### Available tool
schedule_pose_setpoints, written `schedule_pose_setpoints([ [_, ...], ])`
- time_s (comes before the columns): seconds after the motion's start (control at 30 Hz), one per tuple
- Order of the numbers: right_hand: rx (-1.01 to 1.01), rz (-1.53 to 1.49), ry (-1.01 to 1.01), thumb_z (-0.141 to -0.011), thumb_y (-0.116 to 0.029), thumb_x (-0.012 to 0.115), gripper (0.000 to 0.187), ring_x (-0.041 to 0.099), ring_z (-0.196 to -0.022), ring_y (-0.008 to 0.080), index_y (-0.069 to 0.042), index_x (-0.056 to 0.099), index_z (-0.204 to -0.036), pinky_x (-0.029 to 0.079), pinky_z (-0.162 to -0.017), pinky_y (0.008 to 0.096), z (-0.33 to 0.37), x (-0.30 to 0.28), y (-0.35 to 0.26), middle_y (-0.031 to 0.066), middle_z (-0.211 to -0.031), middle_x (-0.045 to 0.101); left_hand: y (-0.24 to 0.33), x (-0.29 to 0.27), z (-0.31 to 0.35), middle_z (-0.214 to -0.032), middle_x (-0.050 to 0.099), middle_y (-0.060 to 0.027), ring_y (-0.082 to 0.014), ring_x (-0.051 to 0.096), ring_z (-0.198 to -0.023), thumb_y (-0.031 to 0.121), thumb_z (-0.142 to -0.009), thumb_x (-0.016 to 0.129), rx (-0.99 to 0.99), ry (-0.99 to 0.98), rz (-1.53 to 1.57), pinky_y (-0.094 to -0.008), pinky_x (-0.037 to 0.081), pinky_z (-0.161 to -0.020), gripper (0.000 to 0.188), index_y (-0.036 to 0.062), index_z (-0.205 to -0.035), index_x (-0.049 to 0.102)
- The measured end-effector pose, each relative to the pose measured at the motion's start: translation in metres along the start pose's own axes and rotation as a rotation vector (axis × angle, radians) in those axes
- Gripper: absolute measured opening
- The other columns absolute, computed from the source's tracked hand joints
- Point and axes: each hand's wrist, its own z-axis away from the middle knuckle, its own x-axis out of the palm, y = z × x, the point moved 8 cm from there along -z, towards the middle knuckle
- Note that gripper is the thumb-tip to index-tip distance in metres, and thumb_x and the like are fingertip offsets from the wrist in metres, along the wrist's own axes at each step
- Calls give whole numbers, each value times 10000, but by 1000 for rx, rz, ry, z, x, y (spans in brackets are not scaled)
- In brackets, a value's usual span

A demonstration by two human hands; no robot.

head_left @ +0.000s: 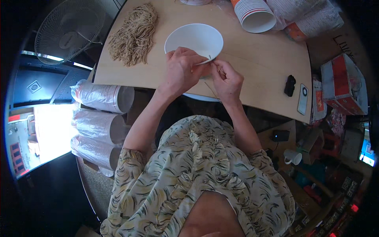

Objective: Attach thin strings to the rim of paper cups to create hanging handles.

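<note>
A white paper cup, its wide mouth tipped toward me, is in front of me over the near part of the table. My left hand is closed on the cup's near rim, its fingers bent over the edge. My right hand pinches at the same rim, close to the left fingertips. A thin tan string hangs below the fingers, and a short end pokes out inside the cup wall. The fingertips partly hide where string and cup meet. Far left on the table lies a loose bundle of tan strings.
Stacked paper cups lie at the far right of the table. Wrapped cup stacks stand left of the table, below a fan. Near the right edge lie a black object and a phone-like slab. A white mug sits lower right.
</note>
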Motion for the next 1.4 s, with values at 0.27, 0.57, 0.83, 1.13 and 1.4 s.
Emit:
schedule_pose_setpoints([
  [0.27, 119, -11, -124, -903, -157, 805, 345, 521, -540, 82, -47, 679, -1204, 417, -501, 279, 2, -13, 7, 24, -652, 605, 1, 13, 10, -1003, 741, -17, -250, 644, -1063, 175, -849, 785, -69, 15, 10, -448, 433, -974, 255, 184, -1102, 808],
  [0.57, 61, 102, -257, -926, -124, 773, 273, 541, -610, 75, -79, 735, -1193, 442, -562, 262, -14, -4, 5, 8, -681, 606, 5, 25, 14, -1004, 741, 3, -243, 650, -1080, 140, -842, 770, -7, 69, -46, -450, 429, -1007, 213, 175, -1050, 803],
  [0.83, 55, 175, -256, -958, -162, 719, 123, 685, -648, 253, -54, 670, -990, 510, -609, 378, -13, 0, 8, 133, -739, 675, 7, 26, 17, -1008, 744, -14, -234, 657, -1085, 151, -829, 775, 23, 75, -67, -443, 430, -1004, 174, 143, -1002, 785],
  [1.13, 165, -146, -416, -1045, -132, 625, 122, 529, -677, 54, -28, 617, -982, 436, -618, 237, -40, 14, 25, -12, -754, 591, -6, 11, 4, -785, 744, -45, -278, 717, -789, 230, -847, 791, 36, 89, -152, -422, 488, -895, 122, 139, -923, 768],
  [1.4, 123, -18, -800, -1067, -191, 575, 202, 563, -701, 76, -15, 628, -983, 465, -664, 254, -107, -2, -17, 1, -773, 634, -26, -25, -6, -802, 745, -65, -315, 707, -759, 282, -860, 769, -7, 103, -189, -440, 556, -750, 158, 129, -898, 763],
])
